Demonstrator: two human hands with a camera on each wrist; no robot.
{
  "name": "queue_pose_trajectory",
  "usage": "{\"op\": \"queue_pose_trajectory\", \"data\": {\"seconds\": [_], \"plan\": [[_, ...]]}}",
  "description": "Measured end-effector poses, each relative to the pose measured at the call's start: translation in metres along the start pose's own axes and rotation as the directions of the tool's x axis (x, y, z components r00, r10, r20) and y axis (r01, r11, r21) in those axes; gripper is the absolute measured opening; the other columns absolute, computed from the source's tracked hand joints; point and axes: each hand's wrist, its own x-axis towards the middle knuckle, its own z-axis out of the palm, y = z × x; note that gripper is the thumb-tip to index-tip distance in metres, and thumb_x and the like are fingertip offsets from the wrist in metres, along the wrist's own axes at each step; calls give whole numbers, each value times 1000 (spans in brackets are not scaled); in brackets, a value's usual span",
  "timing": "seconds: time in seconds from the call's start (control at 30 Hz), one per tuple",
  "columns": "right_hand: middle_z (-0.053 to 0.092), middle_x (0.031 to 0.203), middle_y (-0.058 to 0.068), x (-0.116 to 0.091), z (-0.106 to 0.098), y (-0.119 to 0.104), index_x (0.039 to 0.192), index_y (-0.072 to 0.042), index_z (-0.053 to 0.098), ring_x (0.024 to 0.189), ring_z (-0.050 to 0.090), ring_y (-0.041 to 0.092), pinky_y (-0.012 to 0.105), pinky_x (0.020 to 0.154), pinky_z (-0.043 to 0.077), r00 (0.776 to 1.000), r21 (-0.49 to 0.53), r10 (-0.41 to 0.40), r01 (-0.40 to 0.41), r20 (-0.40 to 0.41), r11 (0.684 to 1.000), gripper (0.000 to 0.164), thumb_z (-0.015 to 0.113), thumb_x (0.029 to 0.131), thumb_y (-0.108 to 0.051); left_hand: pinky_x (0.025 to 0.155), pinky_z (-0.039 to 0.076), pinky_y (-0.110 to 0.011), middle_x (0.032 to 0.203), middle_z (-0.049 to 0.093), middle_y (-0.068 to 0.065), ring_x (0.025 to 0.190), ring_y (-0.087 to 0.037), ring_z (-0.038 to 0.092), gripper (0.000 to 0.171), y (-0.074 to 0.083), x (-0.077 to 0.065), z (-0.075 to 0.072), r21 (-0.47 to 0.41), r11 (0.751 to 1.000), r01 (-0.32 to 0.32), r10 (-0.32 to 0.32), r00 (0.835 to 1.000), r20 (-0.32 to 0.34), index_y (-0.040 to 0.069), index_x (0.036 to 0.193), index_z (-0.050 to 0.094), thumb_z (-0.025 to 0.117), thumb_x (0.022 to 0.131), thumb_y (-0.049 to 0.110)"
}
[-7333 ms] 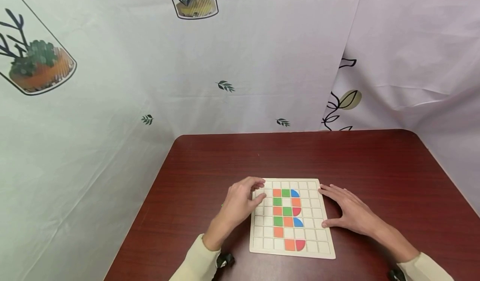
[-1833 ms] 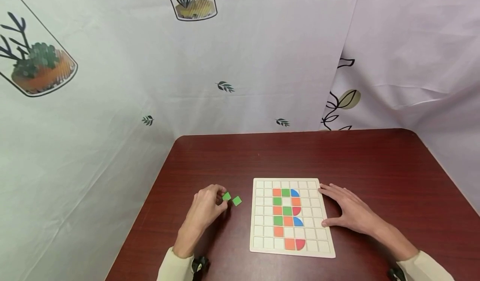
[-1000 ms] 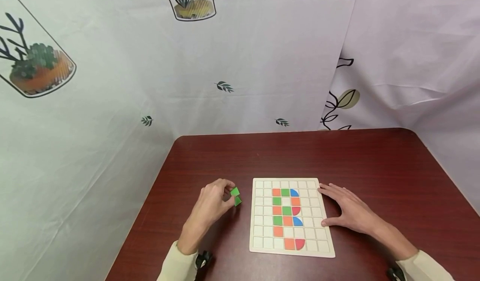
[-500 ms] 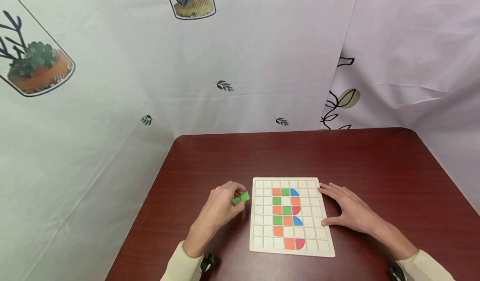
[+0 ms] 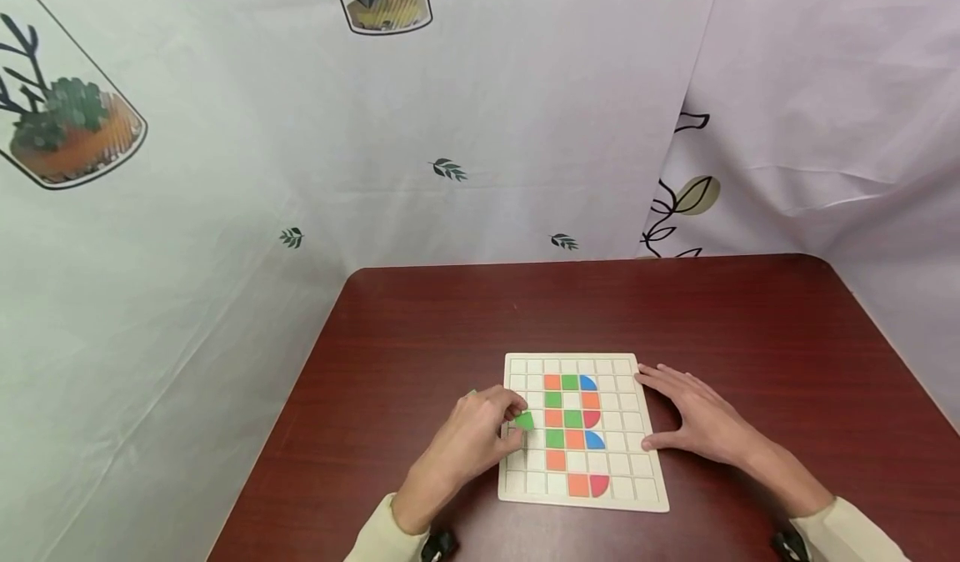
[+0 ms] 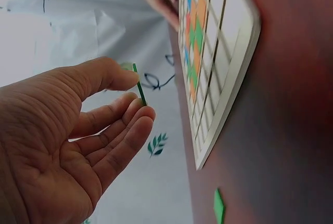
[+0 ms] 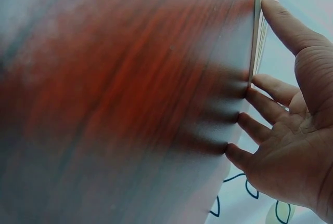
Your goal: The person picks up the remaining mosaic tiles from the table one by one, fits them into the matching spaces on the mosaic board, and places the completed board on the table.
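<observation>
A green square tile (image 5: 525, 419) sat pinched at the fingertips of the left hand (image 5: 472, 437) above the grid board (image 5: 645, 495), whose right edge the flat, open right hand (image 5: 701, 424) steadied.

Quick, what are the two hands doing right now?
Left hand: pinching a green square tile over the grid board.
Right hand: open, fingers straight, resting flat against the board's right edge.

Your grid board (image 5: 585, 495) lies on the tabletop (image 5: 675, 320); your left hand (image 5: 468, 441) holds a tile (image 5: 525, 419) over its left columns, your right hand (image 5: 701, 424) rests at its right edge.
</observation>
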Motion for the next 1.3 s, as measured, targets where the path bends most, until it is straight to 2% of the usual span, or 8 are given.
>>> {"op": "queue_pose_trajectory", "data": {"seconds": [0.2,0.37,0.7,0.97,1.3], "plan": [[53,155,21,0,0,-1,150,-3,58,145,42,51,69,114,30,1000,2,-5,5,-4,1000,99,95,72,-51,71,47,-15,91,68,5,79,1,55,23,10,-3,13,5,999,-50,50,997,62,10,105,75,83,83,10],[54,153,23,0,0,-2,148,-3,59,143,44,51,70,112,32,1000,1,-21,21,-20,1000,98,95,71,-53,72,45,-11,92,69,7,79,4,54,21,17,-6,22,-1,997,-76,75,992,100,12,104,76,83,84,13],[53,155,22,-1,-2,-1,150,-3,58,145,42,51,70,114,30,1000,4,-17,17,-10,1000,99,95,72,-51,72,45,-11,94,69,13,78,5,54,21,28,-16,42,59,989,-139,130,982,138,16,101,76,83,82,13],[54,153,24,-1,-1,-2,149,-4,59,144,44,51,69,113,31,999,4,-26,26,-21,1000,98,94,72,-55,71,46,-12,93,68,12,76,4,52,20,34,-19,44,108,981,-158,142,979,145,17,100,77,83,82,13],[54,154,23,-2,0,-1,149,-3,59,144,43,51,70,113,31,1000,7,-24,24,-18,1000,98,94,73,-53,77,51,-16,95,67,11,84,-1,62,21,34,-24,43,183,955,-235,216,969,118,17,102,75,84,83,15]]}}
